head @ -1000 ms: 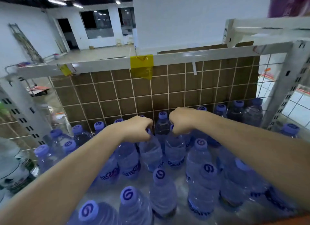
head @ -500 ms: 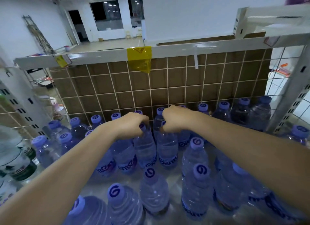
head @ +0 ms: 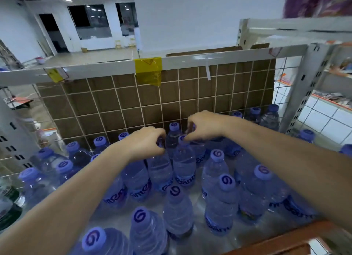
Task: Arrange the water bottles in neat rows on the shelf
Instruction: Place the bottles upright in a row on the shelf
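Several clear water bottles with purple caps stand on the shelf [head: 196, 203]. My left hand [head: 146, 143] grips the top of one bottle [head: 160, 171] near the middle; its cap is hidden under my fingers. My right hand [head: 203, 126] pinches the cap of the bottle beside it [head: 184, 165], fingers curled over the top. A back row of bottles [head: 174, 133] lines the brown cardboard behind the wire grid. Loose bottles [head: 176, 209] stand nearer to me.
A white wire grid backed by cardboard [head: 152, 102] closes the rear. A white top rail [head: 190, 61] carries yellow tape [head: 148, 68]. Slotted white uprights [head: 302, 91] stand at the right and left. A brown front edge [head: 282, 239] runs at the lower right. Green-labelled bottles [head: 7, 203] sit at the far left.
Both hands have moved farther back toward the cardboard with the two bottles. My view has shifted closer and slightly left.
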Available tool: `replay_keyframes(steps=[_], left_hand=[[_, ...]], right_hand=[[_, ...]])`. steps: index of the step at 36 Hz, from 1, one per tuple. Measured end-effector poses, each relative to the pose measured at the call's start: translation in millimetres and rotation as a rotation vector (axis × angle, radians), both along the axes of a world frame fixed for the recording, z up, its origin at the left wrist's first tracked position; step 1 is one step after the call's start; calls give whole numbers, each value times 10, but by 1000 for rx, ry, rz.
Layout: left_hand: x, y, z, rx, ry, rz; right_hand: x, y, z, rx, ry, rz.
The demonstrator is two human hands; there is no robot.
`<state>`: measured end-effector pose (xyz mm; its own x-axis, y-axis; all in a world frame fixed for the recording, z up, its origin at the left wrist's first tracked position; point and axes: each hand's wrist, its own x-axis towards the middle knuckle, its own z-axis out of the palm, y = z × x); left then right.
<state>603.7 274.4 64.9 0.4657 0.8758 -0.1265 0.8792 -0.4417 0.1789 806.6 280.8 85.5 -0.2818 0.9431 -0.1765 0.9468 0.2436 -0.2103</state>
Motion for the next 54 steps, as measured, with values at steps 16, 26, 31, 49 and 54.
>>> replay_keyframes(steps=[16, 26, 31, 49, 54], left_hand=[[981, -291, 60, -112, -24, -270], [1233, -215, -114, -163, -2, -261], [1239, -100, -32, -185, -52, -176], [1365, 206, -135, -136, -52, 11], [1372, 204, -124, -166, -50, 12]], right_hand=[[1111, -433, 71, -152, -297, -246], [1367, -336, -175, -153, -78, -152], [1317, -184, -146, -122, -45, -78], [1176, 175, -239, -107, 11, -36], [1167, 179, -268, -119, 12, -30]])
